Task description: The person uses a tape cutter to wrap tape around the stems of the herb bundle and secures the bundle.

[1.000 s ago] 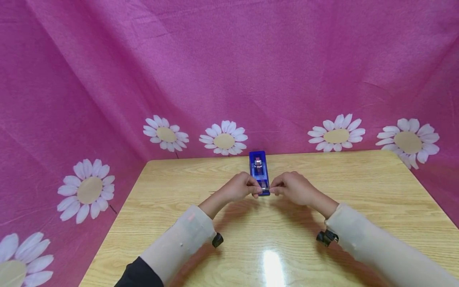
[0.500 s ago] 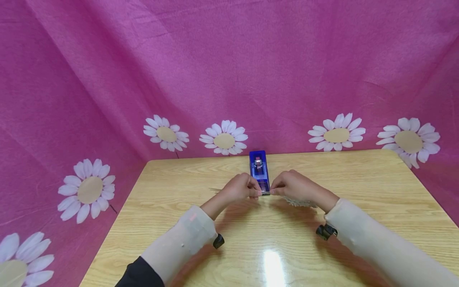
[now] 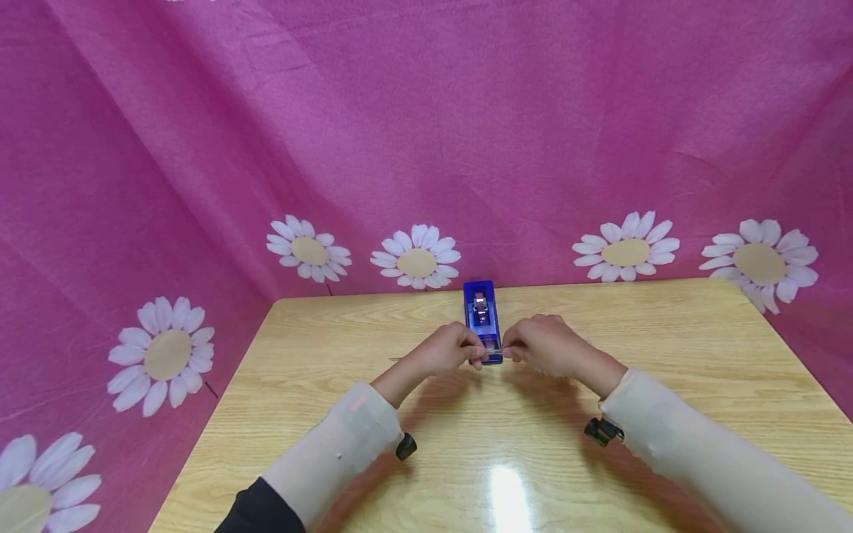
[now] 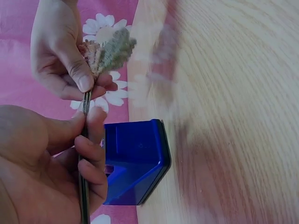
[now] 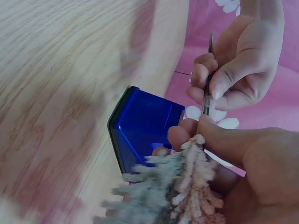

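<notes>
A bundle of thin dark stems [image 4: 84, 186] runs between my two hands, with fuzzy green and pinkish tufts [image 5: 154, 186] at one end, like chenille leaves or petals. My left hand [image 3: 445, 348] pinches the stems between thumb and fingertips, its other fingers curled about them. With thumb and fingers, my right hand [image 3: 548, 345] pinches the bundle just below the tufts. A shiny clear band, apparently tape [image 5: 206, 105], shows on the stems between the hands. Right behind the fingertips stands a blue tape dispenser [image 3: 481, 314], touched by neither hand as far as I can see.
The wooden table [image 3: 313, 400] reaches back to a pink cloth [image 3: 506, 148] printed with white daisies. The tape dispenser stands near the table's back edge. Black wrist cameras [image 3: 405, 446] hang below both sleeves.
The bundle has turned in the fingers: half a second ago tufts showed below the right hand and the stem ends fanned out; now the tufts are mostly hidden in the head view. Both hands keep nearly their places.
</notes>
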Demonstrator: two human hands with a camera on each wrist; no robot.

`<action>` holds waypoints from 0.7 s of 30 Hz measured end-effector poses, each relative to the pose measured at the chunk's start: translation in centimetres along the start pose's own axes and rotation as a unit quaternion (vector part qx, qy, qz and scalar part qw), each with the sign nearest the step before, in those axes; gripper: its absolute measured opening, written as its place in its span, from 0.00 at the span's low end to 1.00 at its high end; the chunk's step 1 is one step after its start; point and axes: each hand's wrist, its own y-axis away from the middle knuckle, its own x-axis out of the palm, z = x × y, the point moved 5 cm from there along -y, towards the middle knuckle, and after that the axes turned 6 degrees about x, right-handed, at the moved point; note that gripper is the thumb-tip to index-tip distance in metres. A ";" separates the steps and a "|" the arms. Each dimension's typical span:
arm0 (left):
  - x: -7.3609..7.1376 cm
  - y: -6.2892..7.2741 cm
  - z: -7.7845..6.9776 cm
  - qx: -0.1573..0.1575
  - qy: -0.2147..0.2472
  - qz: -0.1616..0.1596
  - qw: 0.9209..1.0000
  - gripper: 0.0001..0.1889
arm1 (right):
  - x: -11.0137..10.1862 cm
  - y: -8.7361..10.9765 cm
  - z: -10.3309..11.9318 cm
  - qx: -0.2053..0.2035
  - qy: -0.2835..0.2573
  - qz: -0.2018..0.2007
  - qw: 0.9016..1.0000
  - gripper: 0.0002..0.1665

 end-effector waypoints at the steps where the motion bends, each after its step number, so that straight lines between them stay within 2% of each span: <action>1: 0.0 0.0 0.0 0.000 -0.003 0.000 1.000 0.11 | 0.0 0.0 0.1 -0.004 -0.003 0.000 1.000 0.12; 6: 0.0 0.0 0.0 -0.009 -0.006 -0.015 1.000 0.07 | 0.0 -0.4 0.3 -0.006 -0.045 0.031 0.999 0.06; 12: 0.0 -0.1 0.3 -0.009 0.020 -0.032 0.999 0.06 | 0.1 -0.5 0.3 -0.002 -0.088 0.063 0.994 0.09; 17: 0.0 -0.1 0.2 0.002 0.050 -0.024 0.998 0.09 | -0.1 -0.5 -0.2 0.009 -0.127 0.041 0.991 0.10; 21: 0.0 -0.1 0.0 0.004 0.052 -0.012 0.999 0.10 | 0.1 -0.5 -0.6 0.026 -0.147 0.029 0.988 0.08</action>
